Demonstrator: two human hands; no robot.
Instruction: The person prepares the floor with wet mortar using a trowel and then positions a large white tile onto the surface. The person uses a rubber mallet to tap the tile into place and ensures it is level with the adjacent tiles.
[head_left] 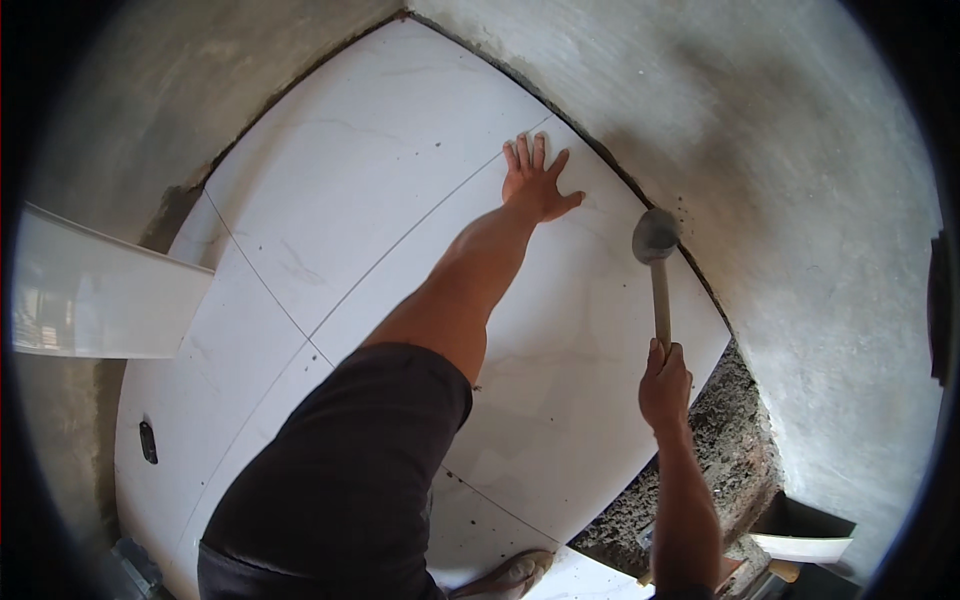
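Note:
My left hand point(535, 180) lies flat on a large white marbled floor tile point(560, 340), its fingers spread close to the seam with the neighbouring tile point(370, 130). My right hand point(666, 390) is wrapped around the pale handle of a rubber mallet point(656, 236). The mallet's dark grey head is over the tile's far right edge, beside the wall. Whether the head touches the tile, I cannot tell.
A grey plastered wall point(830, 250) rises along the right, with a narrow dark gap at the tiles. Rough mortar point(735, 430) shows at the lower right, near a trowel-like wooden handle point(784, 570). A white panel point(110, 285) juts in at left; a small black object point(148, 441) lies nearby.

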